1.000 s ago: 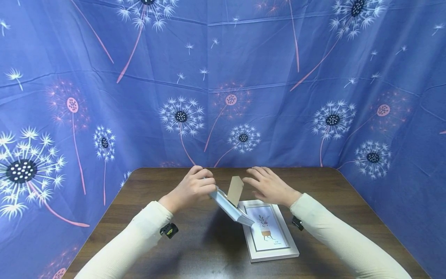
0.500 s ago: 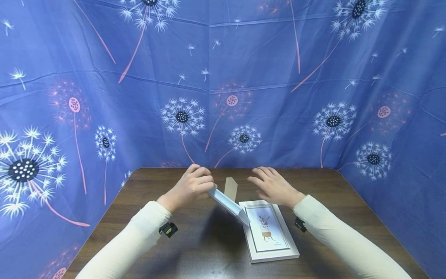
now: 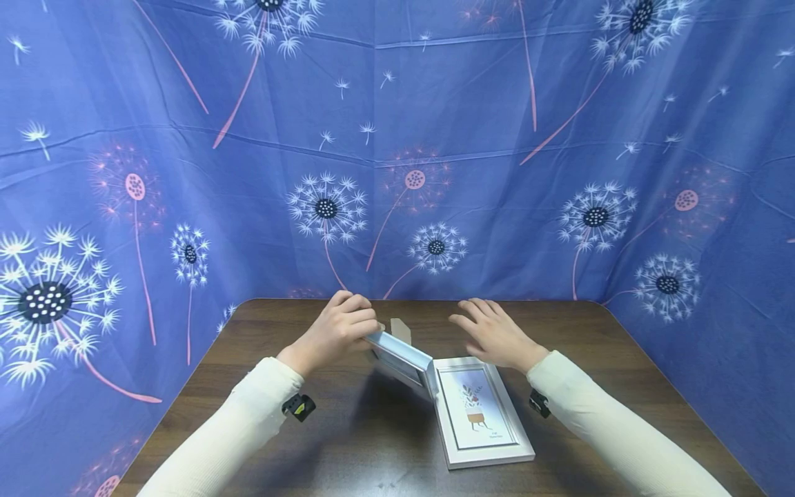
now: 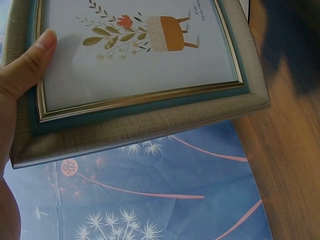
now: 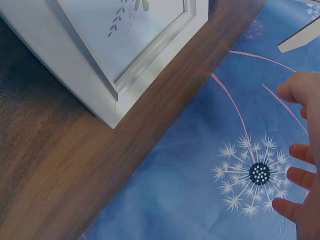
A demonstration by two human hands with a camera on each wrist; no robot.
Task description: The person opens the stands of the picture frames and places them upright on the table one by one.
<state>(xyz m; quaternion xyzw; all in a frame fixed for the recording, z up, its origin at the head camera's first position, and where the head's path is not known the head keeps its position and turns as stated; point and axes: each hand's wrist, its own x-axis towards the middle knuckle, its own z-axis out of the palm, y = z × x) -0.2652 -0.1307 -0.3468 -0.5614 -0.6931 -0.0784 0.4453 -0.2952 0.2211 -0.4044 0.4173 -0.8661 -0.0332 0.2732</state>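
1. Fingers [image 3: 361, 319] of the left hand [image 3: 334, 335] grip the held frame [image 3: 402, 351] firmly at one end, and look at that thumb [image 4: 42, 52]: laid right across the border, tip reaching the inner edge, while the other fingers hide behind in the left wrist view.
2. Over to the right hand [image 3: 497, 337]: fingers loosely bent and spread apart, nothing in their hold, poised above the far part of the table [image 3: 335, 449], near the second frame.
3. What an angle on that held frame! It tilts up off the table, left of the flat white frame [image 3: 491, 456], its lower corner right at the other's edge; whether they touch, I cannot tell.
4. Close up, it shows a brownish border, teal band, gold lip and a plant print [image 4: 165, 45] with a red flower and a legged pot.
5. Behind its upper edge, a tan flap [image 3: 400, 332] pokes up.
6. Meanwhile the white frame lies face up, its own potted-plant print [image 3: 477, 407] on show.
7. Further out, pale sleeves [image 3: 230, 424] run down both arms, dark wrist devices [image 3: 299, 407] below.
8. All round the back, blue dandelion-patterned cloth [image 3: 397, 103] hangs.
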